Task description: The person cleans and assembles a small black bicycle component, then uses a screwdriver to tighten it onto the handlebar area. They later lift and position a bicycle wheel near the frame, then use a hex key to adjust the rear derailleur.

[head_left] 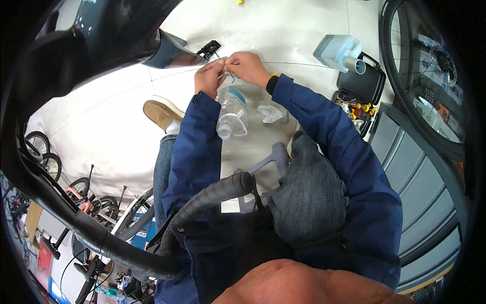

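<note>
My left hand (209, 79) and my right hand (248, 67) meet fingertip to fingertip above the floor, both pinched closed. What they pinch is mostly hidden; a thin bent metal piece (233, 77) shows just below the fingers. A thin dark line runs from my fingers to a small black bike part (208, 49) beside the glossy dark end of a bike frame (174, 51). Under my wrists lies a clear plastic bottle (233, 114) with a blue band, on its side. A crumpled clear plastic piece (271, 114) is to its right.
A black taped drop handlebar (212, 195) curves close in front of my body. At right are a translucent bluish jug (336, 52), an open black tool case (362, 83), a wheel (397, 76) and a grey cabinet (415, 177). Several bikes (101, 202) stand at lower left.
</note>
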Demonstrator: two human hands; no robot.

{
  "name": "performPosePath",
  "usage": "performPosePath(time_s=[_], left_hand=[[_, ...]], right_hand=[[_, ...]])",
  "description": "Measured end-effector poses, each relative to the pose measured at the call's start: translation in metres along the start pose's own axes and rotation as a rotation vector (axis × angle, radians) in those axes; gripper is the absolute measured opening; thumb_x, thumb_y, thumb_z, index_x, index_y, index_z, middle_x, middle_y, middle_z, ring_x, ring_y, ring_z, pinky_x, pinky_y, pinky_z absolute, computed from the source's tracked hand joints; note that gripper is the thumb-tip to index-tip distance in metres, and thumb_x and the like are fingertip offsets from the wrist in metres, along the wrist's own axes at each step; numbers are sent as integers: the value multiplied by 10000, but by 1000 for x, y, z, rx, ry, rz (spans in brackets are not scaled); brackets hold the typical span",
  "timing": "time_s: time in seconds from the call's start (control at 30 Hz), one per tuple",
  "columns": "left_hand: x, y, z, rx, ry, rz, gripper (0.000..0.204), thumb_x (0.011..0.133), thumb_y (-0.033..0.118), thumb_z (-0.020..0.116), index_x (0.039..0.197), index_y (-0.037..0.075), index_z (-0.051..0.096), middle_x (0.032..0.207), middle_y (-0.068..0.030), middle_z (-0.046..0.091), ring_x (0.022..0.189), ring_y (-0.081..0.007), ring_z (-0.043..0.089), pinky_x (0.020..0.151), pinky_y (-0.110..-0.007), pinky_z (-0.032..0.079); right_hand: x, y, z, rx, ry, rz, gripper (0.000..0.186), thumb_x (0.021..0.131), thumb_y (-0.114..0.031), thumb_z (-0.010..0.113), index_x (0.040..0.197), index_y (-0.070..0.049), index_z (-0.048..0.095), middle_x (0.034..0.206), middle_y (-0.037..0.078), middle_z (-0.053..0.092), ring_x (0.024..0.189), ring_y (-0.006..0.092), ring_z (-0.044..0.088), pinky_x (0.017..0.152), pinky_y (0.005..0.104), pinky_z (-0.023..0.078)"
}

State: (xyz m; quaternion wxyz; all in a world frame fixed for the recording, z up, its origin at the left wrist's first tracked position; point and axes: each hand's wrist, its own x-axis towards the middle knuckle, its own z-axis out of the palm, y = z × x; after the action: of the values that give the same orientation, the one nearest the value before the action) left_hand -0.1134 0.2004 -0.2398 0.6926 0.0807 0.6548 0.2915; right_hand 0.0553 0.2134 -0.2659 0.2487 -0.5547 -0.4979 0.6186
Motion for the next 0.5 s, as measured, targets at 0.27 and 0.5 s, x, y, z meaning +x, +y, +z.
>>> performPosePath(time_s=[0.27, 0.5], left_hand=[[8, -5, 3, -90, -22, 26, 234, 981, 215, 730, 1180, 92, 726, 1035, 25, 717, 942, -89, 650, 869, -270, 536], [11, -9, 5, -188, -9, 48, 202, 983, 172, 730, 1146, 54, 720, 1014, -3, 744, 910, -95, 683, 802, -255, 544]], right_hand=[[1, -2, -1, -65, 4, -20, 214, 928, -229, 741, 1010, -34, 774, 892, 86, 783, 752, 153, 718, 715, 303, 572], [4, 0, 0, -152, -15, -59, 256, 969, -233, 664, 1078, -17, 748, 909, 144, 765, 795, 243, 719, 759, 347, 568]])
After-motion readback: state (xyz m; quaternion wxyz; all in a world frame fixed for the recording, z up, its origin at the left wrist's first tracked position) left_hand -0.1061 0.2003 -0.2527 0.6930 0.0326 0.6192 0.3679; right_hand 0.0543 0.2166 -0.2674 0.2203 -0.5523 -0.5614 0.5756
